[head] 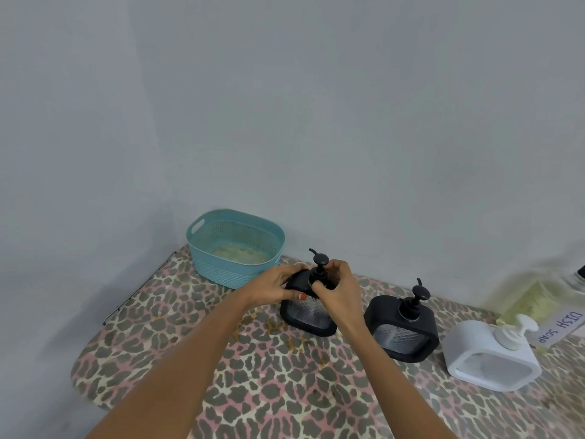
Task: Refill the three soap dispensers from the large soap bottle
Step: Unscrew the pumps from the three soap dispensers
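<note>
Leopard-print table, clear-fronted black dispenser, left hand gripping body, right hand pinching pump.

A room in a home, it seems: the work surface is a board covered in pink and grey leopard-print cloth with a rounded left end, pushed into a corner of plain pale grey walls. A teal plastic woven-pattern basket sits far left, and a clear bottle of yellowish liquid at the far right bears a handwritten paper label reading DISH SOAP
</note>
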The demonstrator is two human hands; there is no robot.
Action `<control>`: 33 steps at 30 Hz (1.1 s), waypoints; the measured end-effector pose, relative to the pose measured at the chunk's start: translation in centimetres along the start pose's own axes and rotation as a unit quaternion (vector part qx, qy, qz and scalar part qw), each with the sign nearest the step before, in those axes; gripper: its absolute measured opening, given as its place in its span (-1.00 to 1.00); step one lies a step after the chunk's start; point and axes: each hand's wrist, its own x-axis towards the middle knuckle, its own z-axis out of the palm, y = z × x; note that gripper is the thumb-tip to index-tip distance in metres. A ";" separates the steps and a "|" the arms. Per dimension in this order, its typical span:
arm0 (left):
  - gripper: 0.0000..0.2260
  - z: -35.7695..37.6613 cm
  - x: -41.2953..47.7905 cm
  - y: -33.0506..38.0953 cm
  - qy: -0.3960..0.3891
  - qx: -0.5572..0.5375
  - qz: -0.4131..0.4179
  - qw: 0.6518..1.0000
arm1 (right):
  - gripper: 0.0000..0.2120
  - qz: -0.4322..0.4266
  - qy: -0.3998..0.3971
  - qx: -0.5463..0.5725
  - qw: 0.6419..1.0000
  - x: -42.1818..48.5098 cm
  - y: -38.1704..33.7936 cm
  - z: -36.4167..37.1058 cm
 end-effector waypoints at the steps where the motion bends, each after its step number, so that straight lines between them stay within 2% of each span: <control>1: -0.36 0.0 0.0 -0.1 -0.001 -0.003 0.001 1.000 | -0.67 0.001 -0.005 -0.005 1.000 -0.1 0.0 0.0; 5: -0.37 -0.1 0.0 -0.3 -0.006 -0.009 0.002 1.000 | -0.58 -0.015 0.017 -0.033 0.999 -0.1 -0.1 0.3; 9: -0.37 -0.1 0.0 -0.2 -0.004 -0.009 -0.004 1.000 | -0.66 -0.007 0.038 -0.028 0.999 0.2 -0.5 0.0; 15: -0.36 -0.1 0.0 0.0 -0.007 -0.023 -0.015 1.000 | -0.73 -0.040 0.055 -0.010 0.998 0.6 -2.3 -0.8; 21: -0.42 -0.1 -0.2 0.6 -0.014 -0.009 -0.028 0.999 | -0.75 -0.067 0.075 0.008 0.995 0.8 -4.3 -1.8; 27: -0.34 -0.4 -0.7 1.2 -0.014 0.012 -0.047 0.999 | -0.75 -0.096 0.087 0.024 0.991 0.5 -6.5 -3.1; 33: -0.35 -0.2 -0.8 1.6 -0.007 0.016 -0.054 0.998 | -0.76 -0.112 0.083 0.043 0.989 -0.8 -8.8 -4.4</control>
